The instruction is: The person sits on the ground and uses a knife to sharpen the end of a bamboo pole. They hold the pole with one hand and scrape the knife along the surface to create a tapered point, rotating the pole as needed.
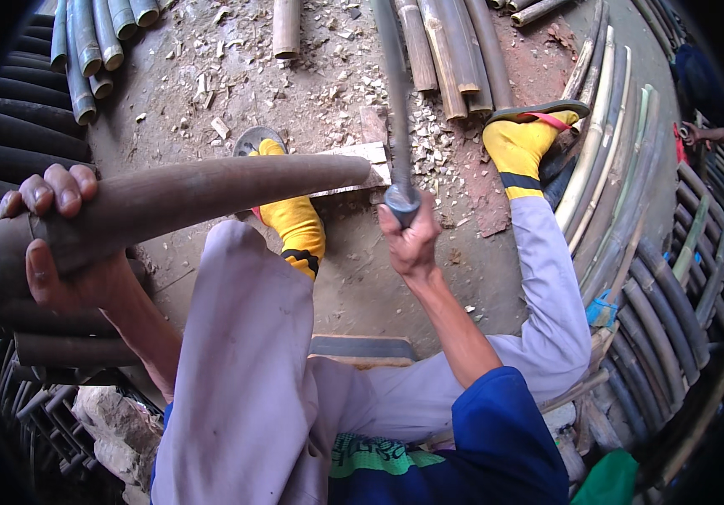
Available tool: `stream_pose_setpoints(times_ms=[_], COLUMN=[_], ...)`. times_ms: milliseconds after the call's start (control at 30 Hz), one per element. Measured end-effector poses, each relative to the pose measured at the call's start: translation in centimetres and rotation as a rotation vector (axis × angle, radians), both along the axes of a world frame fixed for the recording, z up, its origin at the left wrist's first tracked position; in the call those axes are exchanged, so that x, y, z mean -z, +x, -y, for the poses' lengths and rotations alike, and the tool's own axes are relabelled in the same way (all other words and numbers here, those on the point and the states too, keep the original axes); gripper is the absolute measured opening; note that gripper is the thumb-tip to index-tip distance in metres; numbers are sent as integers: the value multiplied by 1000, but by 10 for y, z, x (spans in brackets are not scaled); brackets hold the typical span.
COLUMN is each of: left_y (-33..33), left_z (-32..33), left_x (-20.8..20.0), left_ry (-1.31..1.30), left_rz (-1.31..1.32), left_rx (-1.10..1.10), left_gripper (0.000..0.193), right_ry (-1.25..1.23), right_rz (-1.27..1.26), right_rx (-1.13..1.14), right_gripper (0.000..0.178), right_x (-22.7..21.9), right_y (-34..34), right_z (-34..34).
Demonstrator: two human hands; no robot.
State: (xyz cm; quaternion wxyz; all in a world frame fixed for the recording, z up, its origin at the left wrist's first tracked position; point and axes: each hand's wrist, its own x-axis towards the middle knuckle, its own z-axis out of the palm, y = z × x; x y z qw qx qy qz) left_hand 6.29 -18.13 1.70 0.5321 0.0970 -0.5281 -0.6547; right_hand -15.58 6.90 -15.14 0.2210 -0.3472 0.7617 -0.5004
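Note:
A thick dark bamboo pole [219,187] slants across from the left edge. My left hand [80,284] is wrapped round it, fingers over the top and thumb in front. The pole's far end lies over a pale wooden block [353,155] on the ground. In my right hand [413,242] is the handle of a machete, its long blade [397,101] pointing away from me and smeared by motion. This blade stands just right of the pole's end, apart from it as far as I can see.
Bamboo poles [82,50] lie stacked at left, with others [446,50] ahead and split lengths [610,160] at right. Pale chips [442,151] litter the ground. My feet in yellow socks [517,147] flank the block. Another person's hand [702,135] shows at far right.

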Motion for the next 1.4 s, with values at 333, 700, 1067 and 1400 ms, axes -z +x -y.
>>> stream_pose_setpoints(times_ms=[333,700,1067,1400], left_y=[-7,0,-1,-1], left_z=[-17,4,7,14], left_x=[-5,8,3,1], left_ry=[83,23,15,-126], left_rz=[-39,-41,-8,40], left_rx=[-65,60,80,211], left_gripper=[45,47,52,59], right_ry=[386,379,358,69], right_rz=[174,23,83,-11], right_rx=[-140,-187,-173,-166], right_gripper=[48,41,41,39], right_x=[16,32,6,11], right_y=[-12,-13,-24,-21], right_z=[-14,-13,-6,-14])
